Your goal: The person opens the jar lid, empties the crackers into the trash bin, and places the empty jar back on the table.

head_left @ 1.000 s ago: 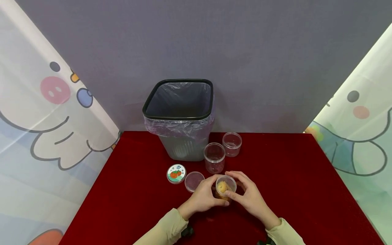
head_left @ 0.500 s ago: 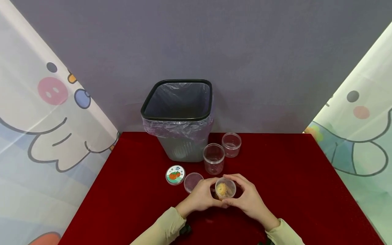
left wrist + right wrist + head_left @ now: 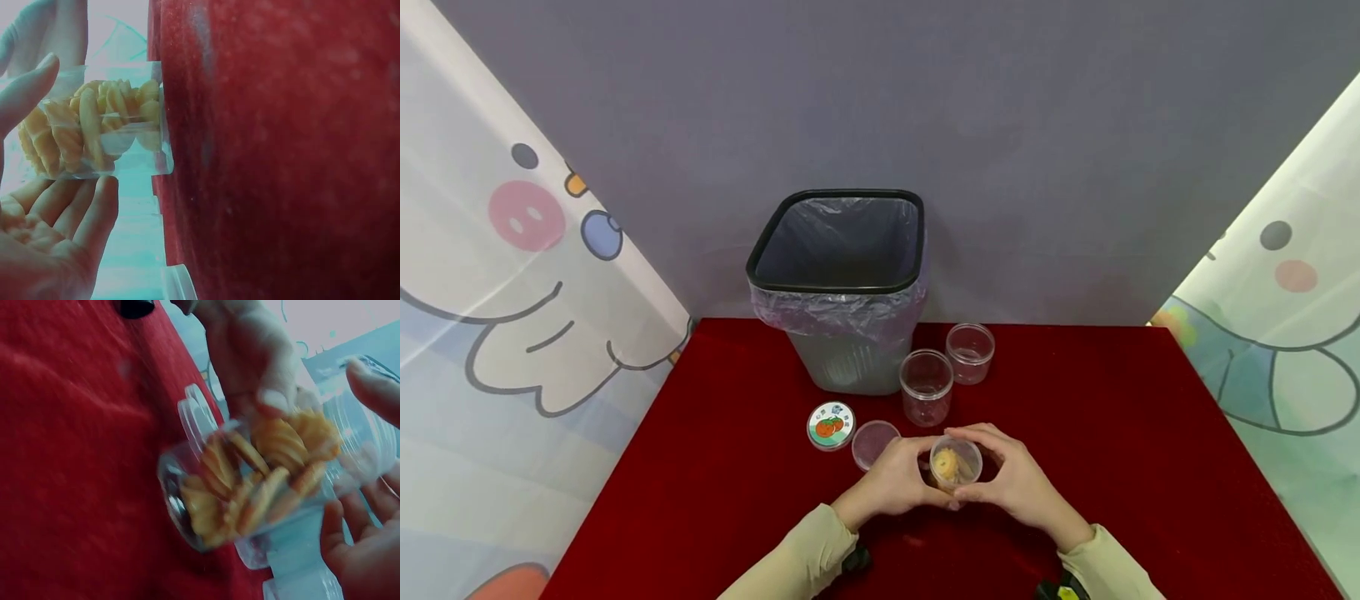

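Between both hands, in the middle front of the head view, stands a clear plastic jar of cookies [image 3: 956, 462]. Several ridged golden cookies [image 3: 281, 444] fill it in the right wrist view. My left hand [image 3: 895, 477] grips the jar's left side, thumb toward me, and in the left wrist view its fingers [image 3: 94, 212] lie along the jar wall. From the right, my right hand [image 3: 1009, 479] holds the jar near its top, fingers on the far side and thumb at the near rim. The fingertips of both hands hide part of the jar.
Behind the hands stand a taller clear jar [image 3: 927, 392] and a shorter one [image 3: 971, 354]. To the left lie a lid with an orange print [image 3: 831, 426] and a plain clear lid [image 3: 875, 445]. A lined bin [image 3: 850, 358] stands at the back on the red tablecloth [image 3: 730, 467].
My right thumb has moved from over the jar's top to its near rim, meeting the left thumb. More of the round top shows. The other things stay where they were.
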Demonstrator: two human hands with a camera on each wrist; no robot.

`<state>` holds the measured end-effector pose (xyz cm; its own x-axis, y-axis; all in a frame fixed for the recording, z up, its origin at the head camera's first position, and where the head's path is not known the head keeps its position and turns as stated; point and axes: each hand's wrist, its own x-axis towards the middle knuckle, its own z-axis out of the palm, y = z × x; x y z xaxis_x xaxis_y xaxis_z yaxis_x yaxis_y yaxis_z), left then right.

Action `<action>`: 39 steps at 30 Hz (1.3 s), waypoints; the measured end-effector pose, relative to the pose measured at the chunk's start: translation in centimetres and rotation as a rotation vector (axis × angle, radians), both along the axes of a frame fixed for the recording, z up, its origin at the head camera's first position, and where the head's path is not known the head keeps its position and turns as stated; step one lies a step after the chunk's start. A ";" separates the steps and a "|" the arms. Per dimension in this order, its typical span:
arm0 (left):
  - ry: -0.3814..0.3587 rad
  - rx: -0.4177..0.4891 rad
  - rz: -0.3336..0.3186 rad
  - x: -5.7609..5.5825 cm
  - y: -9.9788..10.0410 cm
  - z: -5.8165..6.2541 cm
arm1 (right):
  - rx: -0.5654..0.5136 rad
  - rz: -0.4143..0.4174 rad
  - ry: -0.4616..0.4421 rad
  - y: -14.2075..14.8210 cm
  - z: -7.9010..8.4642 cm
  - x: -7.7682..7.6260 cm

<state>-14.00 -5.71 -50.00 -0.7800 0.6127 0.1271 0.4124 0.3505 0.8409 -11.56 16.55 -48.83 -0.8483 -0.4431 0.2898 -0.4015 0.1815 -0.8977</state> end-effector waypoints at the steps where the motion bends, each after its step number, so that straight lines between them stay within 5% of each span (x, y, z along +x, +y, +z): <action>1: -0.008 0.006 -0.010 -0.1 0.0 0.0 | 0.000 0.026 -0.003 0.2 0.0 -0.2; 6: -0.033 0.012 -0.040 -0.3 -0.1 0.0 | 0.024 0.151 -0.030 1.0 0.3 -1.4; 14: -0.096 0.016 -0.034 -0.3 -0.2 -0.1 | 0.015 0.345 -0.234 1.7 0.9 -3.3; 24: -0.139 0.041 -0.024 -0.3 -0.1 -0.3 | -0.011 0.439 -0.265 2.0 1.0 -4.3; 32: -0.100 0.012 -0.024 -0.1 -0.1 -0.1 | -0.066 0.410 -0.191 2.3 1.1 -3.2; 39: -0.103 0.031 -0.013 0.1 -0.2 0.1 | -0.094 0.186 -0.065 1.9 1.1 -0.9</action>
<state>-13.88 -5.94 -49.93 -0.7821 0.6197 0.0655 0.3271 0.3187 0.8897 -12.42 18.44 -47.71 -0.7729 -0.5670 0.2847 -0.3611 0.0241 -0.9322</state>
